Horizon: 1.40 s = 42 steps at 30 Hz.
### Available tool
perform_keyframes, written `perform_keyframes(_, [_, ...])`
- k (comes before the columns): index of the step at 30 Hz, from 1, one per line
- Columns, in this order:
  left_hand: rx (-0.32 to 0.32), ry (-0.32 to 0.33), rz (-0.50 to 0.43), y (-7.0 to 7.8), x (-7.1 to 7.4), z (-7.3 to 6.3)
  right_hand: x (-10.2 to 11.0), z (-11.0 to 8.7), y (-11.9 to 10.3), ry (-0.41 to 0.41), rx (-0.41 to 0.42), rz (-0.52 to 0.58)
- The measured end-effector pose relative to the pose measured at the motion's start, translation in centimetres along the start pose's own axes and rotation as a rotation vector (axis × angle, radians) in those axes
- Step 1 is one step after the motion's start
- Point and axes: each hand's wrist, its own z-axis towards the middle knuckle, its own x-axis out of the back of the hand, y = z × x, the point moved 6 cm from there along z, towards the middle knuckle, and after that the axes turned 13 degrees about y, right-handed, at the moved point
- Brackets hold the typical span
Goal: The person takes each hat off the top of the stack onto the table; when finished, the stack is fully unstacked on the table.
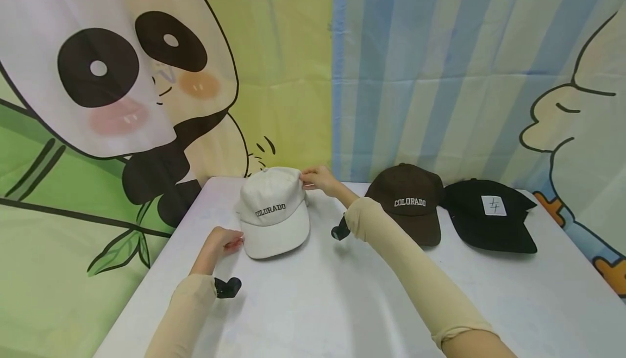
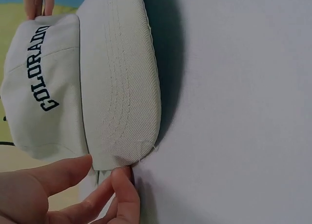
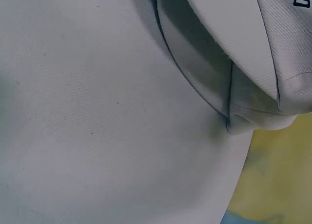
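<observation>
A white baseball cap (image 1: pixel 276 238) with dark "COLORADO" lettering sits at the left of the table, its brim toward me. My left hand (image 1: pixel 225 241) is at the brim's left side. In the left wrist view the left thumb (image 2: pixel 73 173) and curled fingers (image 2: pixel 127 197) pinch the brim's edge by the crown. Up at the crown's right side, my right hand (image 1: pixel 320 179) pinches the fabric with thumb and fingers. The right wrist view shows the white cap's brim and underside (image 3: pixel 195 58) but none of the right hand.
A brown "COLORADO" cap (image 1: pixel 403 189) stands right of the right forearm. Beside it lies a black cap (image 1: pixel 469 211) bearing a white marked label (image 1: pixel 494 205). The white table (image 1: pixel 293 314) meets a printed cloth backdrop (image 1: pixel 283 75) behind the caps.
</observation>
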Motion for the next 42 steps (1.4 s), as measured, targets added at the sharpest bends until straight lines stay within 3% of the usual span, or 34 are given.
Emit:
perform_keyframes(4, [0.064, -0.027, -0.050, -0.2, -0.1, -0.3, -0.3, -1.3, -1.5, -0.007, 0.001, 0.021])
perform_keyframes(10, [0.186, -0.103, -0.223, -0.6, -0.4, -0.5, -0.4, -0.4, -1.0, 0.072, 0.006, 0.036])
perform_keyframes(12, [0.208, -0.124, -0.252, -0.5, -0.4, -0.6, -0.2, 1.8, 0.6, 0.075, 0.026, 0.081])
perform_keyframes(15, [0.223, -0.159, -0.264, -0.3, -0.6, -0.8, 0.5, 6.8, 4.2, 0.031, 0.074, 0.178])
perform_keyframes(17, [0.225, -0.174, -0.254, -0.1, -0.7, -1.0, 0.8, 8.9, 5.4, 0.061, 0.053, 0.151])
perform_keyframes(19, [0.215, -0.187, -0.233, 0.2, -0.8, -1.1, 1.4, 9.8, 5.6, 0.055, 0.069, 0.171])
perform_keyframes(20, [0.208, -0.193, -0.220, 0.5, -0.9, -1.2, 1.7, 9.3, 5.1, 0.056, 0.076, 0.170])
perform_keyframes(22, [0.191, -0.194, -0.200, 1.1, -0.9, -1.4, 2.1, 6.3, 2.4, 0.100, 0.041, 0.123])
perform_keyframes(24, [0.167, -0.197, -0.186, 2.0, -1.1, -1.5, 2.8, 4.0, 0.3, 0.101, 0.064, 0.144])
perform_keyframes(27, [0.140, -0.197, -0.175, 3.4, -1.7, -1.9, 3.7, -0.2, -3.9, 0.182, -0.007, 0.061])
perform_keyframes(29, [0.131, -0.194, -0.173, 4.5, -2.3, -2.3, 4.6, -2.0, -5.7, 0.206, -0.016, 0.045])
perform_keyframes(35, [0.123, -0.235, -0.176, 7.0, -5.5, -3.3, 8.5, -5.1, -8.9, 0.265, 0.024, -0.065])
perform_keyframes(42, [0.075, -0.245, -0.126, 8.6, -9.9, -4.5, 14.0, -5.5, -8.6, 0.298, 0.088, -0.118])
